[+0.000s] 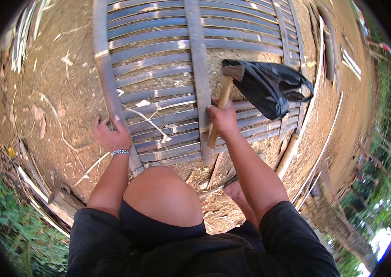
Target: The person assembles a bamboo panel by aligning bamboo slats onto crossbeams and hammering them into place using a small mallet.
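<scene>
Head view: my right hand (pixel 223 117) grips a hammer (pixel 225 99) over the bamboo panel's (pixel 158 60) near edge. My left hand (pixel 110 135) clasps its left rail (pixel 105 78). Beside the hammer's head, a crumpled black bag (pixel 269 87) lies near the panel's right edge.

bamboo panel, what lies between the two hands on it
In the head view, grey bamboo slats span the stretch between the left hand and the right hand, with a pale splinter across them.

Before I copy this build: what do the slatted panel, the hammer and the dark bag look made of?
Slatted panel: likely split bamboo, weathered grey, with a node ring on its left pole. Hammer: pale bare wooden handle, dull dark head, probably metal. Bag: thin glossy black plastic, crumpled.
</scene>
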Demonstrator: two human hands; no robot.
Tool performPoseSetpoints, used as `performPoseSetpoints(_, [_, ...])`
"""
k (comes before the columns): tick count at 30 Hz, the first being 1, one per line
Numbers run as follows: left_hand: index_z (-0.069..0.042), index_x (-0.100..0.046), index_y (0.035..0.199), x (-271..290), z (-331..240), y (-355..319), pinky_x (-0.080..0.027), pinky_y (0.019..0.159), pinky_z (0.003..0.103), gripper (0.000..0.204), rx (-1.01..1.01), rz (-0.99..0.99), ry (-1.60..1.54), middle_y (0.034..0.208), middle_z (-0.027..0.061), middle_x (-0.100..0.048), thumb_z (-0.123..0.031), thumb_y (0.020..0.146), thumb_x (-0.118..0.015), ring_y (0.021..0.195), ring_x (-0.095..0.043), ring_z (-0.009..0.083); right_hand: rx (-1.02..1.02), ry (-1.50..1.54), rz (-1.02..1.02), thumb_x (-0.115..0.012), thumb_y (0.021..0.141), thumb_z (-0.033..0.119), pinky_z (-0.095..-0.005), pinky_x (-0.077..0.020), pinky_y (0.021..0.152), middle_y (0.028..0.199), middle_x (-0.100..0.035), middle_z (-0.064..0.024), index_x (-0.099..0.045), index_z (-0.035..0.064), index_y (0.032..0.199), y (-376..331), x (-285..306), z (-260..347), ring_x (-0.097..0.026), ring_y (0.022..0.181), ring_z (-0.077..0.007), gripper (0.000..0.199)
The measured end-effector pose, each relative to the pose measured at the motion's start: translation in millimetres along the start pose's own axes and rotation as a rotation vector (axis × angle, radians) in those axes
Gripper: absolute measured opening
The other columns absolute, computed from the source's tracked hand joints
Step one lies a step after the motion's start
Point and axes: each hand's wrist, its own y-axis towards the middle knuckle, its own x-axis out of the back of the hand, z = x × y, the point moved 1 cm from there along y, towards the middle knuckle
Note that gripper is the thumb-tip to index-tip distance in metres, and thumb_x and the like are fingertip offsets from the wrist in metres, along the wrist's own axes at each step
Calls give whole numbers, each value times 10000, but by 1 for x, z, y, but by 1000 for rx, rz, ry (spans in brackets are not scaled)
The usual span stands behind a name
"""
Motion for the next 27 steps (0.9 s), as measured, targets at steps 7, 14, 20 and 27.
performPoseSetpoints(7, [25, -630, 1070, -3, 0, -1, -361, 1091, 548, 356, -52, 27, 88, 1335, 275, -583, -318, 975, -648, 1274, -516, 440, 36, -21, -42, -741, 824, 137, -390, -536, 910, 1101, -716, -190, -614, 3, 1231, 6, -4, -21, -702, 1018, -302, 447])
performPoseSetpoints(14, [10, -643, 1048, -5, 4, 0, -331, 1097, 554, 339, -87, 61, 90, 1353, 243, -592, -322, 990, -612, 1295, -505, 419, 176, -104, -18, -717, 879, 118, -357, -536, 748, 958, -692, -144, -560, 0, 1284, 0, -1, -17, -680, 828, -236, 451])
performPoseSetpoints(20, [19, -644, 1006, -1, -3, 2, -391, 1055, 535, 338, -168, 32, 131, 1280, 243, -625, -316, 1004, -609, 1222, -557, 421, 145, -134, 6, -691, 845, 177, -460, -527, 946, 1128, -698, -273, -559, 5, 1287, -10, 5, -1, -677, 1065, -437, 493])
performPoseSetpoints(27, [13, -649, 1005, -1, 2, 1, -368, 1046, 540, 335, -164, 43, 172, 1265, 219, -633, -319, 995, -602, 1202, -561, 412, 126, -152, 18, -688, 855, 187, -482, -522, 953, 1132, -697, -282, -546, 16, 1306, -15, 6, -1, -667, 1085, -454, 503])
